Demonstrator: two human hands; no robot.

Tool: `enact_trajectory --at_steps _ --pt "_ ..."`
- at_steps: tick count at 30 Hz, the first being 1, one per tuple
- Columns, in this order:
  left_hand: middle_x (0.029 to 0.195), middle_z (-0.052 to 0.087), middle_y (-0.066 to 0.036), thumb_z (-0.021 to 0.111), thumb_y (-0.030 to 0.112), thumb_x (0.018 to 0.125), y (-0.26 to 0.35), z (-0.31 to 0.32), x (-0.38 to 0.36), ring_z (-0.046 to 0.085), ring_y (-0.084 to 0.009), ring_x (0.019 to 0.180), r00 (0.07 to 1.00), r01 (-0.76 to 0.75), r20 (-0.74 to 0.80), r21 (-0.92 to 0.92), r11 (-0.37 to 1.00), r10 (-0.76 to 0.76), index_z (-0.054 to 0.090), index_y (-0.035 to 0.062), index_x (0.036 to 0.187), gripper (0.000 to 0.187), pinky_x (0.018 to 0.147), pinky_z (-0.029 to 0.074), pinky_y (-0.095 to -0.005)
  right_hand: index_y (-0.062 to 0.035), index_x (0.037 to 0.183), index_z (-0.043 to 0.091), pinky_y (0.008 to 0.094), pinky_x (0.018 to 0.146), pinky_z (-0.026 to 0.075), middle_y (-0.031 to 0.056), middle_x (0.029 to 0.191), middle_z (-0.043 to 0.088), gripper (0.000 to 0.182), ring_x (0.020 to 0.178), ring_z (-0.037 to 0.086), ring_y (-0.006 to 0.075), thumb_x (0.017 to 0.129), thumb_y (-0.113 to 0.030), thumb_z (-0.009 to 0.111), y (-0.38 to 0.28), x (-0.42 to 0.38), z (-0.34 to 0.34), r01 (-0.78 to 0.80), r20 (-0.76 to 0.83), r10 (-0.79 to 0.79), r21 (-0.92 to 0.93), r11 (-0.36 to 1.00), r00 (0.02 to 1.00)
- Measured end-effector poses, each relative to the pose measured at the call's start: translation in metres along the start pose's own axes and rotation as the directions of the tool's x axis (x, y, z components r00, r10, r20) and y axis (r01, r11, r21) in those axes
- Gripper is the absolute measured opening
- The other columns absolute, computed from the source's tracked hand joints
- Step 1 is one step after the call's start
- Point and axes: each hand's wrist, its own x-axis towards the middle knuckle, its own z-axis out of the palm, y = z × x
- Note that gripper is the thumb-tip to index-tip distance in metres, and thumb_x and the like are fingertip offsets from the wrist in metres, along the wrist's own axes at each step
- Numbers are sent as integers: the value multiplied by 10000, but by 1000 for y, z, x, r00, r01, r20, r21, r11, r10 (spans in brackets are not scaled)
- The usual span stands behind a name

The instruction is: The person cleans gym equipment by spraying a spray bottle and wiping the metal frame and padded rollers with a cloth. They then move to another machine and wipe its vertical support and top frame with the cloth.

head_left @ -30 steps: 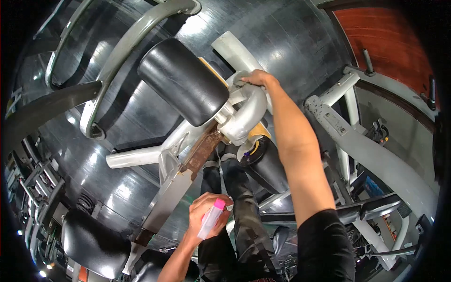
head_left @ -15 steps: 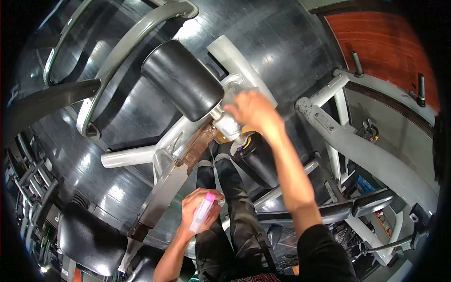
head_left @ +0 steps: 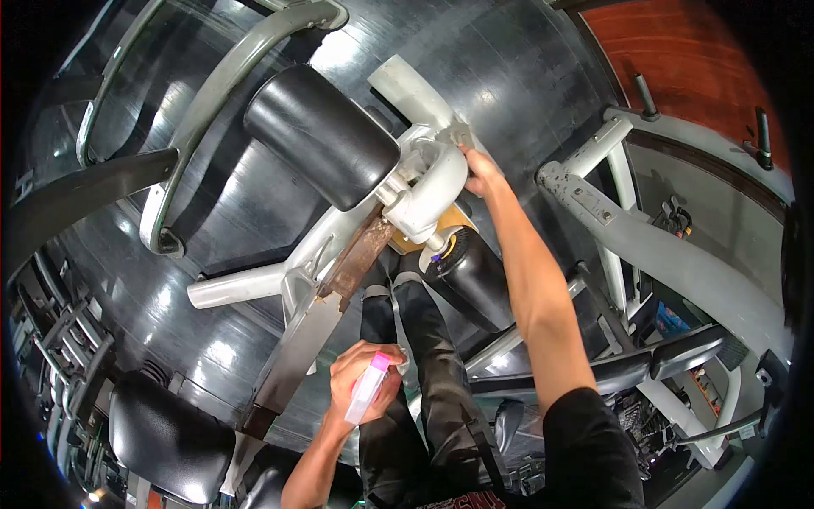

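My left hand [head_left: 346, 377] is closed round a spray bottle with a pink and white top [head_left: 368, 390], held low in front of my legs. Most of the bottle's body is hidden by the fingers. Farther out, my right hand [head_left: 482, 174] presses what looks like a grey cloth [head_left: 454, 134] against the pale metal frame [head_left: 411, 89] of a gym machine. Its fingers are partly hidden behind a curved white arm [head_left: 438, 188] of that machine. Beside this arm are a large black padded roller [head_left: 322, 136] and a second black roller [head_left: 471, 276].
A rusty-edged beam [head_left: 297, 331] slants from the machine toward a black seat [head_left: 174, 437]. Curved grey bars [head_left: 216, 89] stand at the left. On the right is another pale machine frame [head_left: 670, 246] near black pads [head_left: 610, 373]. Dark flooring [head_left: 526, 76] shows between them.
My right hand has moved away and right, from beside the large roller to the outer side of the curved white arm. My left hand still holds the spray bottle, almost in place.
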Motion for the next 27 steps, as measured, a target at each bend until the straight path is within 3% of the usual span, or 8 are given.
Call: enact_trajectory --at_steps 2,5,9,14,20,22,26,27 --pt "925 724 -130 719 -50 692 -4 1 -5 706 -272 813 999 32 9 -20 999 -32 671 25 968 290 730 544 -352 9 1185 593 468 833 579 163 1018 694 340 918 696 290 1026 -264 467 12 22 -4 -99 9 99 71 993 995" --pt "920 722 -133 703 -62 678 -1 -1 -8 706 -272 816 998 67 16 -18 998 -66 672 26 961 298 739 546 -355 0 1305 512 489 958 534 193 1221 624 354 1080 655 265 1022 -192 422 10 33 -9 -264 121 254 70 962 960" --pt "914 718 -135 706 -61 673 -1 -3 -13 707 -274 826 997 81 2 38 996 -81 672 28 960 302 752 550 -360 70 1320 427 486 945 561 231 1226 590 365 1034 671 307 1021 -126 355 18 8 -13 -208 34 206 197 958 978" --pt "916 716 -136 725 -6 761 14 -9 -17 711 -277 851 996 84 -39 -52 995 -86 652 13 953 207 771 556 -365 26 1352 430 545 1065 444 212 1350 518 356 1214 563 333 1067 -175 355 -27 -127 7 -207 174 167 250 946 971" --pt "902 709 -155 706 22 822 24 -19 -21 709 -289 854 997 42 -68 -65 997 -46 611 -5 900 125 776 560 -378 36 1297 460 471 1006 505 193 1253 574 308 1127 610 297 1060 -154 407 -16 -219 43 -135 53 125 280 950 991" --pt "895 704 -165 700 17 831 35 -23 -18 708 -295 850 997 48 -61 -68 997 -52 608 -11 886 110 777 561 -381 53 1288 460 443 997 514 196 1262 573 326 1129 613 291 1054 -174 443 -11 -232 39 -86 114 55 293 952 992" --pt "898 701 -168 701 25 838 53 -36 -13 705 -292 858 997 41 -61 -62 997 -45 613 -6 859 96 773 558 -373 30 1233 531 384 866 553 195 1156 663 311 976 690 324 1016 -192 529 -25 -287 41 100 207 -103 25 995 973" --pt "904 702 -164 702 35 841 58 -41 -9 704 -289 862 997 51 -56 -34 998 -53 618 -3 851 93 768 556 -366 22 1158 578 395 871 548 206 1129 670 256 958 695 311 1002 -177 539 -38 -305 44 362 275 -255 -478 800 927"
